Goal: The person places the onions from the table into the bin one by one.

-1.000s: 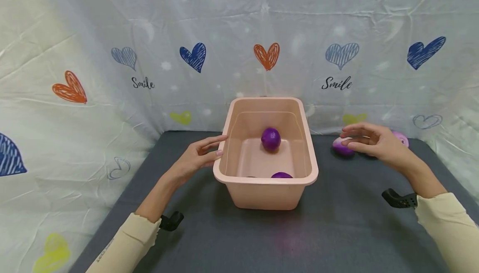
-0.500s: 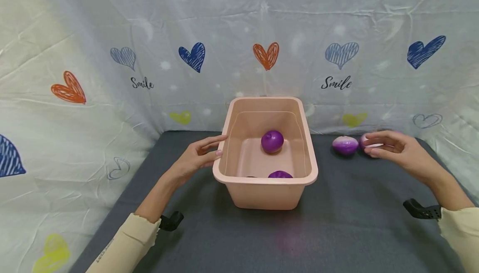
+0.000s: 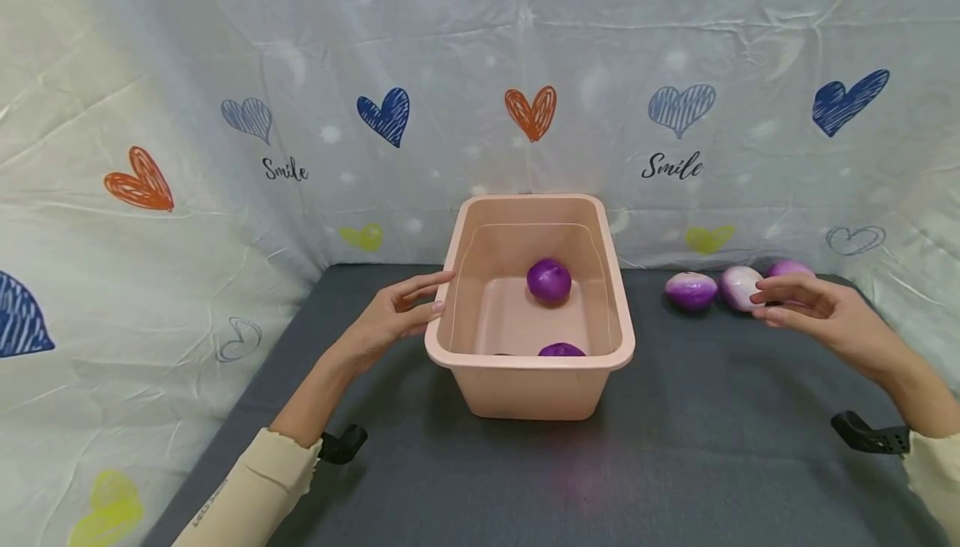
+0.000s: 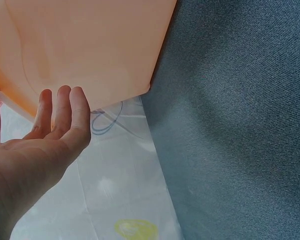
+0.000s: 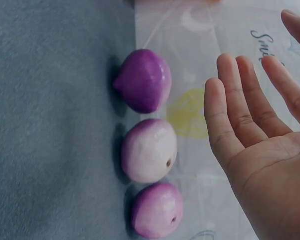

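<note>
A pink plastic tub [image 3: 529,388] stands on the dark table, with one purple onion [image 3: 549,281] near the middle of its floor. Another purple onion [image 3: 562,350] shows partly behind the tub's near rim. My left hand [image 3: 390,313] touches the tub's left rim, its fingers nearly straight along the outside wall in the left wrist view. To the right of the tub, three purple-and-white onions lie in a row: the left [image 5: 145,81], middle [image 5: 150,151] and right one [image 5: 157,210]. My right hand [image 3: 832,313] hovers with loose, spread fingers near the middle and right onions, holding nothing.
A pale cloth [image 3: 450,47] printed with hearts hangs behind the table and along its left side. The dark tablecloth [image 3: 480,480] covers the surface in front of the tub. A black wrist strap [image 3: 870,433] sits at the right wrist.
My right hand has moved rightward from over the left onion, past the middle one, uncovering the row. The onion inside the tub has shifted slightly right. My left hand stays at the rim.
</note>
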Demonstrator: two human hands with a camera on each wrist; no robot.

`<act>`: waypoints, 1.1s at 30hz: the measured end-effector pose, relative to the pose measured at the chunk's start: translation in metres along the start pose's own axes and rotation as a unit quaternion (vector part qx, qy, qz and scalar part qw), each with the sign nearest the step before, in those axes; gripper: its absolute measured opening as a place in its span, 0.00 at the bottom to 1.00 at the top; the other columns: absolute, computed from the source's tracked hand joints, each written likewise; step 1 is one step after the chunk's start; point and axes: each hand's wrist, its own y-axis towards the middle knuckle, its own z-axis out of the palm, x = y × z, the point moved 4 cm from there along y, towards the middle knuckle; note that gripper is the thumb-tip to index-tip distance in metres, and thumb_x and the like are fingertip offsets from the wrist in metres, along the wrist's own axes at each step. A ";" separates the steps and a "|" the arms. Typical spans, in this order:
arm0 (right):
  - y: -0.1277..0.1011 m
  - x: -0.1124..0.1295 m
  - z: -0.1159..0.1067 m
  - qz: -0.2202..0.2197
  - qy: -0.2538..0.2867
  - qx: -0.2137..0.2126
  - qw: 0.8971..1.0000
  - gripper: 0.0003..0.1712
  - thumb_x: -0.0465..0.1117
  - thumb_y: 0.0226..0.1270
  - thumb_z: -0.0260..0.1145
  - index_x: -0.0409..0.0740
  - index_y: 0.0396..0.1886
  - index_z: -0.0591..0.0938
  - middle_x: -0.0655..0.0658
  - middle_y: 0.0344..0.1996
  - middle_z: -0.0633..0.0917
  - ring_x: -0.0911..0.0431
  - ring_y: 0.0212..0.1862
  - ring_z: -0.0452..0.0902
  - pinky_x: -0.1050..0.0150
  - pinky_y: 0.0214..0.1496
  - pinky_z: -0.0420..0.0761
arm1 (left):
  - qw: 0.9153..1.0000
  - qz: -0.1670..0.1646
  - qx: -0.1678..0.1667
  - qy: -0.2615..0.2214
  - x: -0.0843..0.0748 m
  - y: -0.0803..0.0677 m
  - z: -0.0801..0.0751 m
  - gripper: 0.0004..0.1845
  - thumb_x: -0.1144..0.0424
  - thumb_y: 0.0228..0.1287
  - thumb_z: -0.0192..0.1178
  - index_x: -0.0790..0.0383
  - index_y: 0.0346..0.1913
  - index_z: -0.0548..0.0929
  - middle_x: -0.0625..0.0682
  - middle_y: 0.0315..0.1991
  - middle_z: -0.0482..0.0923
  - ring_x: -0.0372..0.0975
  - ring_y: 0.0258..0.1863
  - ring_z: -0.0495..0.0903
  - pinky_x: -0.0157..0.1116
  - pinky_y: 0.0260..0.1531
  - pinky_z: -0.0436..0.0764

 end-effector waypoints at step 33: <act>-0.041 -0.045 -0.028 0.008 -0.020 -0.012 1.000 0.21 0.25 0.75 0.60 0.36 0.65 0.75 0.56 0.52 0.84 0.62 0.50 0.84 0.65 0.48 0.84 | 1.000 -0.001 0.001 0.000 0.000 -0.001 0.001 0.30 0.60 0.75 0.63 0.52 0.76 0.70 0.60 0.69 0.69 0.52 0.64 0.74 0.55 0.58 0.76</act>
